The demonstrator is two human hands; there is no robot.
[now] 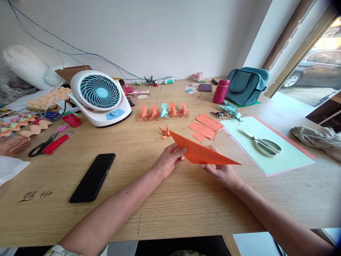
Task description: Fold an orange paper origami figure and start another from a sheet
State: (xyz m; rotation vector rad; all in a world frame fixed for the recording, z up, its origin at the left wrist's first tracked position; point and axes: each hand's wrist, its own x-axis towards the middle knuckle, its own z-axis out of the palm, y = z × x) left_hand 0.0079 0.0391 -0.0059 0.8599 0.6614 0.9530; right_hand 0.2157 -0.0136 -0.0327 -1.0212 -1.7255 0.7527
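I hold a folded orange paper (202, 153) just above the wooden table (170, 209). My left hand (169, 160) pinches its left part, thumb on top. My right hand (222, 170) grips the paper from below near its lower right edge. Behind the paper lies a small orange folded figure (165, 132), and further back stands a row of folded paper figures (164, 111), orange with one light blue. Flat orange paper pieces (205, 127) lie to the right of them.
A black phone (92, 177) lies to the left. A white fan (99, 96), red-handled scissors (50, 144), white scissors (262, 144) on pale green paper sheets (290, 156), a red bottle (221, 91) and a teal bag (246, 86) are around. Another person's hand (12, 145) rests at far left.
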